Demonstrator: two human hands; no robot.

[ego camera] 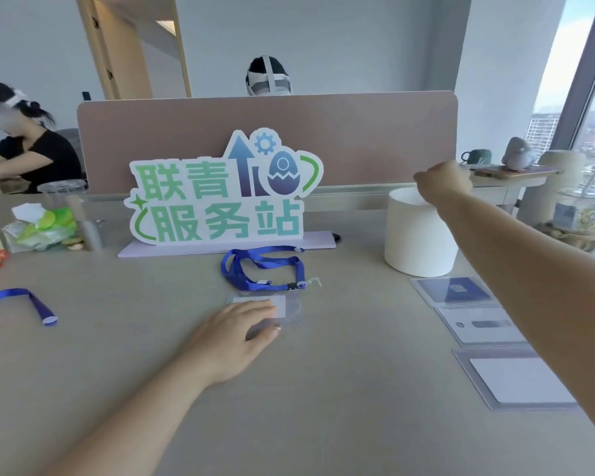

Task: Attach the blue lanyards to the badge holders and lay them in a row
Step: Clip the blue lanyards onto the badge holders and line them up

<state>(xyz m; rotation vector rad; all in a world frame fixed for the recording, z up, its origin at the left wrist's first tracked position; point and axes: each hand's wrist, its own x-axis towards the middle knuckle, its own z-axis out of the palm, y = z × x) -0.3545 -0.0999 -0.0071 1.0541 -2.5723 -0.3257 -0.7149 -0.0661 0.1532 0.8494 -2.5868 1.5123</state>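
Two blue lanyards lie on the tabletop. The coiled lanyard sits just beyond the fingers of the left hand, with its black clip off to their right. The second lanyard lies well to the left of them and runs off the edge of view. There are four badge holders. The clear badge holder is under the left fingers, which lie straight and close together, pressed flat on it and gripping nothing, with the thumb at its near edge. The other three lie one behind another, well to the right of those fingers and partly behind the right forearm. The farthest holder has a dark blue card, the middle holder a white card with a mark too blurred to read, and the nearest holder a plain white card. The right hand is raised over the rim of one white round tub, its fingers curled in tight. Whether they pinch anything I cannot tell. Beyond the left fingers, behind the coiled lanyard, stands one sign reading "联青服务站" in green, with an arrow, a gear and an egg drawn above. Far to the left of the fingers sits one pack of tissues. Two other people sit in the background.
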